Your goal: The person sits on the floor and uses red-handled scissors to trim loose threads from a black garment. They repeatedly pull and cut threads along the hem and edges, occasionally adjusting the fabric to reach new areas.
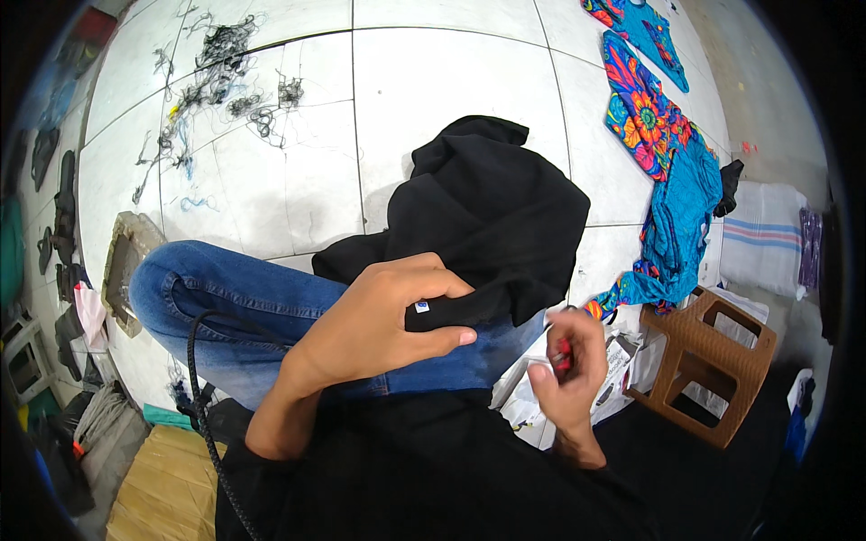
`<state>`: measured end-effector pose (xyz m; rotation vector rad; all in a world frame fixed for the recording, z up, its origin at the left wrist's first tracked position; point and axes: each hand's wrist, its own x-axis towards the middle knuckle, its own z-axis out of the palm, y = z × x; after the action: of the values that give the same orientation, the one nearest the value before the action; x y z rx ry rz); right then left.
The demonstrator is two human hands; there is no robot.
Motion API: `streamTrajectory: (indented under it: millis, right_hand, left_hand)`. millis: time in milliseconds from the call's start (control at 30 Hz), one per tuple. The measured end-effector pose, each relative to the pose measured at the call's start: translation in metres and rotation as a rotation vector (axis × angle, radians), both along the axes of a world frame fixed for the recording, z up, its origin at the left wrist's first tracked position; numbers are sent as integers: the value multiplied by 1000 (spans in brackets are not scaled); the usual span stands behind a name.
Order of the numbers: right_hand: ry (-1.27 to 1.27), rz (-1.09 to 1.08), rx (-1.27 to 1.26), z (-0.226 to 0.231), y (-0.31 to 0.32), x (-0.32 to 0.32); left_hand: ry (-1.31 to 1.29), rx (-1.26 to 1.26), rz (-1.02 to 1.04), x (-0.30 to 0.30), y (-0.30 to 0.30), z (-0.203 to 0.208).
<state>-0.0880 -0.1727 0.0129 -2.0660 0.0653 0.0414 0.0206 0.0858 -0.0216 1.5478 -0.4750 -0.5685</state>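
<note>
A black garment (492, 207) lies bunched across my lap and spreads onto the tiles in front of me. My left hand (374, 316) grips its near edge, thumb and forefinger on either side of a small white label (421, 307) with a blue mark. The other fingers of that hand are hidden under the cloth. My right hand (575, 370) is off to the right of the garment and apart from it. Its fingers curl round a small red thing (564, 356), mostly hidden and slightly blurred, so its kind cannot be made out.
Tangled dark thread scraps (225, 81) lie on the white tiled floor at the far left. Colourful floral and turquoise clothing (672, 171) is spread along the right. A brown plastic stool (708, 365) lies on its side near my right. A worn tray-like frame (131, 261) sits by my left knee.
</note>
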Motion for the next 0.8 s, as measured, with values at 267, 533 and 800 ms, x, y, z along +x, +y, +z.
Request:
streamTrajectory:
  millis: [267,533,800]
  right_hand:
    - [-84,-232,248,-22,34,66]
    - [-20,-247,281,-23,35,102]
    - [9,-256,278,-38,35,96]
  left_hand:
    - [-23,53,44,-3,0,9]
    - [-73,43,174,-3,-2,12]
    - [-106,105,158,-7,3,8]
